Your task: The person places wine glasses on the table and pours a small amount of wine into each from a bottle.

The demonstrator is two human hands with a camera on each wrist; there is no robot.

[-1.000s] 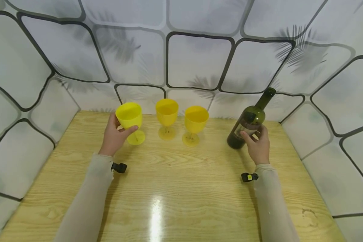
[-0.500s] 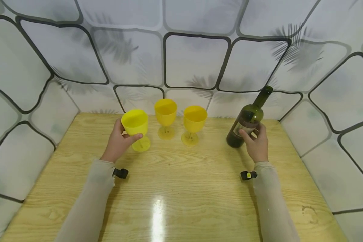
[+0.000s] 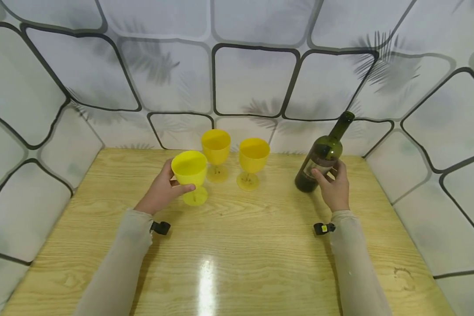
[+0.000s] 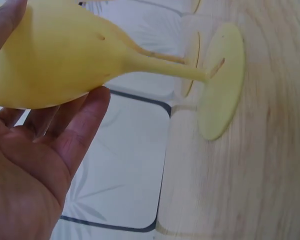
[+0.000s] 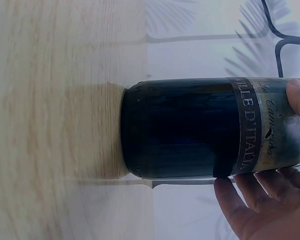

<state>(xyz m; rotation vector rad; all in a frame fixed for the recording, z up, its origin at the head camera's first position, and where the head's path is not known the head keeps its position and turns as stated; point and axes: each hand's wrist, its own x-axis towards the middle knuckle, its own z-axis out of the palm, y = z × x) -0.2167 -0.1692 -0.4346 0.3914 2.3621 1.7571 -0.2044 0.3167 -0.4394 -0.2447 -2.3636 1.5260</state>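
Note:
My left hand (image 3: 163,188) grips a bright yellow goblet (image 3: 190,169) by its bowl, thumb in front and fingers behind. The left wrist view shows the goblet's stem (image 4: 165,67) and round foot (image 4: 222,82) close over the wooden table. On the right, my right hand (image 3: 335,186) holds a dark green wine bottle (image 3: 320,162) around its labelled body, thumb in front. Its base stands at the table surface, and the label (image 5: 272,125) shows lettering in the right wrist view. Two more goblets stand between the hands: an orange-yellow goblet (image 3: 216,149) and another goblet (image 3: 254,158).
The wooden table (image 3: 237,245) meets a patterned wall (image 3: 256,79) just behind the goblets and bottle. Side panels of the same pattern rise at left and right. A small black camera (image 3: 160,227) sits on the left wrist, and another camera (image 3: 324,228) on the right.
My left hand has carried its goblet to the right and toward the front, so it now overlaps the nearest standing goblet's edge in the head view. The right hand and bottle stay in place.

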